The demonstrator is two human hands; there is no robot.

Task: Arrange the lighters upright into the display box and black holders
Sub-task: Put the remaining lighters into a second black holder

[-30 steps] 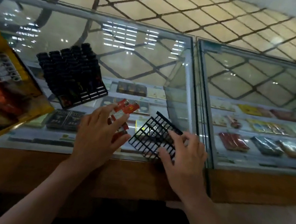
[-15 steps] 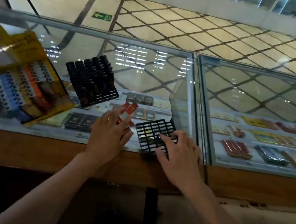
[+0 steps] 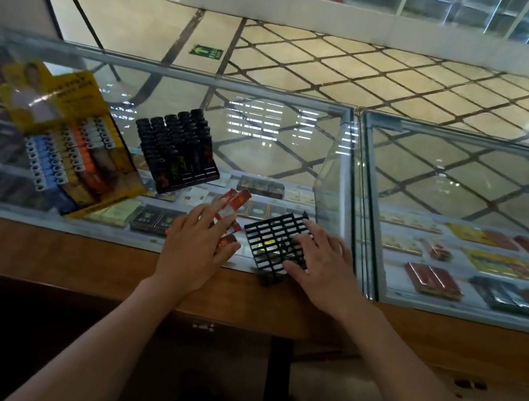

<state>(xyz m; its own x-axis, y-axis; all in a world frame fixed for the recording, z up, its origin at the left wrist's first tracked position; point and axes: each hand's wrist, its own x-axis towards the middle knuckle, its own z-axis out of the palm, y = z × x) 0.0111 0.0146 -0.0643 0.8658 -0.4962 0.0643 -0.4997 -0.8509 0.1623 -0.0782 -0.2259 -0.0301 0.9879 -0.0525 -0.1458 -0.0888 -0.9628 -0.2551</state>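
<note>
Glass-topped display counter (image 3: pixel 264 151) with a wooden near edge, in a shop with a diamond-patterned tiled floor beyond. At far left on the glass lies the yellow display box (image 3: pixel 68 141), tilted, with rows of blue, white and orange lighters in it. Right of it stands a filled black holder (image 3: pixel 177 148), packed with dark lighters. Near the wooden edge sits an empty black holder (image 3: pixel 276 240), a grid of open cells.

My left hand (image 3: pixel 196 252) lies over a loose cluster of red lighters (image 3: pixel 234 209); my fingers are spread and nearly straight across them, pressing rather than pinching. Two lighter ends project past my fingertips (image 3: pixel 216 208) on the far side; another shows just right of my thumb. My right hand (image 3: pixel 322 261) rests on the right half of the empty holder, fingers spread flat over the grid, steadying it.

Risks, as I judge them: the glass is smooth, so lighters under a flat hand may skid or fan out toward the wooden edge. The empty holder sits close to that edge and is light; if my right hand eases off, a lighter pushed in at an angle could tip or slide it. Narrow cells may jam a lighter that is not upright.
</note>
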